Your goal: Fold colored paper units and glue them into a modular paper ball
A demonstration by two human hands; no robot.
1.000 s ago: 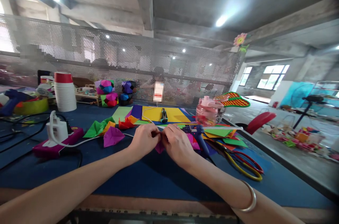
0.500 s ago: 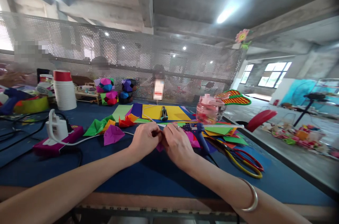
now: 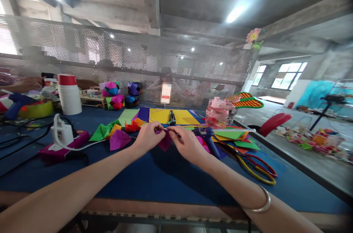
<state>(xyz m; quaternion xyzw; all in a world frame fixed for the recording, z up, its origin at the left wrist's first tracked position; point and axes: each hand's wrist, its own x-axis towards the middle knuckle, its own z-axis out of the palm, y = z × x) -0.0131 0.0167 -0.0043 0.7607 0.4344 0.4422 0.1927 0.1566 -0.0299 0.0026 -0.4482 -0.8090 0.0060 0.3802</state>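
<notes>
Between my two hands is a folded piece of purple paper (image 3: 164, 142), its pointed end hanging down. My left hand (image 3: 149, 136) pinches its left side. On its right side, the fingers of my right hand (image 3: 188, 142) are closed, with a bracelet on that wrist. Left of my hands lie a folded purple paper piece (image 3: 119, 139), an orange one (image 3: 134, 125) and a green one (image 3: 102, 132). A blue glue gun (image 3: 206, 136) rests just beyond my right hand. Behind my hands, a utility knife (image 3: 172, 117) lies on yellow paper (image 3: 187, 116).
Scissors (image 3: 257, 168) with red and yellow handles lie at the right, near coloured sheets (image 3: 234, 135) and a pink bottle (image 3: 217, 112). At left are a purple power strip (image 3: 66, 145) with cables, stacked paper cups (image 3: 69, 97) and paper balls (image 3: 112, 95). A co-worker's hand (image 3: 31, 83) shows far left.
My hands have drawn slightly apart and turned, so more of the purple paper shows between them. The view has shifted a little.
</notes>
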